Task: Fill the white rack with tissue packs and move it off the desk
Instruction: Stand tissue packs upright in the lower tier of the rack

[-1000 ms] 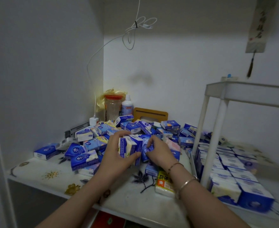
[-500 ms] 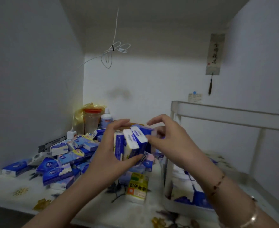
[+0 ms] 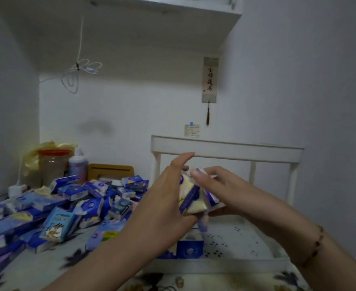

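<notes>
— Where is this?
— A home alcove: plain white walls, a calligraphy scroll (image 3: 210, 79) hanging by a pinned note (image 3: 191, 130).
— And below?
— A floral-clothed desk (image 3: 36, 269) heaped with tissue packs (image 3: 72, 206), jar (image 3: 54, 165) and bottle (image 3: 78, 164) behind.

The tissue packs (image 3: 72, 196) heaped at nine o'clock wear glossy plastic film, blue and white, that catches the light; the few packs (image 3: 191, 198) in the two-handed grip have the same slick wrap. The white rack (image 3: 225, 150) looks like matt plastic, its lower tray pierced with small holes. A printed floral cloth (image 3: 47, 267) covers the tabletop. At ten o'clock stand a clear jar (image 3: 54, 169) and a wood-coloured holder (image 3: 111, 171)
</notes>
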`<state>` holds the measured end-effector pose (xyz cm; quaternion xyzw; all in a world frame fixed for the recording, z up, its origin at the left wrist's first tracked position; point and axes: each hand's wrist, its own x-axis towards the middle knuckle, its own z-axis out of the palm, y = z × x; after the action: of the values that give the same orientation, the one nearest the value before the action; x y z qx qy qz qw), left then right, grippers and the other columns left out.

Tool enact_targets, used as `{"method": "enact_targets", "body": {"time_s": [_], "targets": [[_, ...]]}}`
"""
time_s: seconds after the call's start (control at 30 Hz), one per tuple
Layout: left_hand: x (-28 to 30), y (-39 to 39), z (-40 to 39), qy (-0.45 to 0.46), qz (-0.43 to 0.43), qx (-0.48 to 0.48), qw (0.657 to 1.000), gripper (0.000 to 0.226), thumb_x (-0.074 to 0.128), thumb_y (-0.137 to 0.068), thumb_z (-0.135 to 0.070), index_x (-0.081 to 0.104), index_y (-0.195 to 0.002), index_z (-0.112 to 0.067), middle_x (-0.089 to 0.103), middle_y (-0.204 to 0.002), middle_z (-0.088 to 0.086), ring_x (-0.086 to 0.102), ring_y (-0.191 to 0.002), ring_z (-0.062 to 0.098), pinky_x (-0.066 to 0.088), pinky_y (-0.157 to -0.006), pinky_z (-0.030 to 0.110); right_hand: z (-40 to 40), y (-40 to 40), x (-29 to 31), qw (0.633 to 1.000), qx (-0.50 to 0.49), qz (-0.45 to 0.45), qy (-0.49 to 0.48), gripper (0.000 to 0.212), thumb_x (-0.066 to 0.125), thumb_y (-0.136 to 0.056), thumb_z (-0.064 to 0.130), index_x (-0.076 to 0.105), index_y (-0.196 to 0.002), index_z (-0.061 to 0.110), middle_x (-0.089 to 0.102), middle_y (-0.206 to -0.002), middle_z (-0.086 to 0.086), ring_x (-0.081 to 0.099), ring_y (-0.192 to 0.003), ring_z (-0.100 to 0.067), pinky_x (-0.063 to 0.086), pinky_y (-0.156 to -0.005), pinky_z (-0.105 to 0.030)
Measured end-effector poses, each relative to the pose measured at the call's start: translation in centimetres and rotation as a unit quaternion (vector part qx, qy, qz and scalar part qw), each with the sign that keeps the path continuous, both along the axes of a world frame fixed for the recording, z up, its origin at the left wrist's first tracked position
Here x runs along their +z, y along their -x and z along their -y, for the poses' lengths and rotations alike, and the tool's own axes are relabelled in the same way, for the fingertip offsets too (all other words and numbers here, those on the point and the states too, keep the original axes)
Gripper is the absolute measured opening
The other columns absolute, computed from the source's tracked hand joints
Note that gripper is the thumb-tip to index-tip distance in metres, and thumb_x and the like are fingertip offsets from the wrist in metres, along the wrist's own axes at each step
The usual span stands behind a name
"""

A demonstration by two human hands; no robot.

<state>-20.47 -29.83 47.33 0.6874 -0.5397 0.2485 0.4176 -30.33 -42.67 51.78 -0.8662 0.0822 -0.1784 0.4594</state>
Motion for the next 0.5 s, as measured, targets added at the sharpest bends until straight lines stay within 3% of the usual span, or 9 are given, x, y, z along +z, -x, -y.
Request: {"method": "enact_targets", "body": {"time_s": [0.1,0.17,0.33,0.43,0.5], "targets": [[-0.1,0.5,2.3,-0.009,-0.001,-0.007,1.000,0.112,0.081,-0.070,-0.029,-0.006,-0.128,-0.070,0.058,-0.089,-0.020,0.059,-0.082,-0.001,0.054,-0.072,0.030,1.3,1.1,-0.7,1.000,-0.011,-0.019,-0.011,0.082,0.067,-0.053,0.068,0.045,-0.123,0.031,0.065,-0.107,0.009,0.067,-0.094,-0.005,0.057,-0.086,-0.034],[-0.2,0.5,3.5,-0.018,-0.006,-0.016,1.000,0.115,0.080,-0.073,-0.027,-0.010,-0.131,-0.069,0.059,-0.088,-0.017,0.060,-0.080,0.001,0.055,-0.070,0.031,2.3,1.5,-1.3,0.999,-0.014,-0.022,-0.041,0.080,0.073,-0.058,0.059,0.043,-0.126,0.030,0.065,-0.108,0.008,0.067,-0.093,-0.004,0.058,-0.082,-0.031],[-1.3,0.3,6.1,-0.077,0.010,-0.010,0.997,0.117,0.078,-0.074,-0.036,-0.019,-0.134,-0.064,0.056,-0.118,-0.015,0.057,-0.099,0.004,0.053,-0.082,0.031,5.1,0.5,-3.6,0.987,-0.025,-0.019,-0.158,0.048,0.074,-0.078,0.024,0.048,-0.119,0.019,0.070,-0.102,-0.004,0.071,-0.087,-0.015,0.059,-0.075,-0.031],[-1.7,-0.7,6.8,-0.113,-0.060,-0.069,0.989,0.117,0.080,-0.068,-0.045,-0.011,-0.141,-0.057,0.038,-0.145,-0.014,0.043,-0.127,0.003,0.043,-0.103,0.029,7.4,-0.9,-4.8,0.979,-0.045,-0.004,-0.201,0.041,0.068,-0.081,0.010,0.052,-0.118,0.007,0.071,-0.099,-0.013,0.071,-0.083,-0.018,0.057,-0.067,-0.027],[-1.7,-1.7,6.9,-0.115,-0.126,-0.092,0.981,0.101,0.069,-0.073,-0.055,0.000,-0.148,-0.047,0.026,-0.152,-0.016,0.027,-0.136,-0.002,0.031,-0.108,0.024,9.3,-1.4,-5.2,0.976,-0.069,0.013,-0.208,0.047,0.069,-0.078,0.008,0.050,-0.120,0.003,0.069,-0.100,-0.014,0.070,-0.081,-0.019,0.056,-0.065,-0.028]]}}
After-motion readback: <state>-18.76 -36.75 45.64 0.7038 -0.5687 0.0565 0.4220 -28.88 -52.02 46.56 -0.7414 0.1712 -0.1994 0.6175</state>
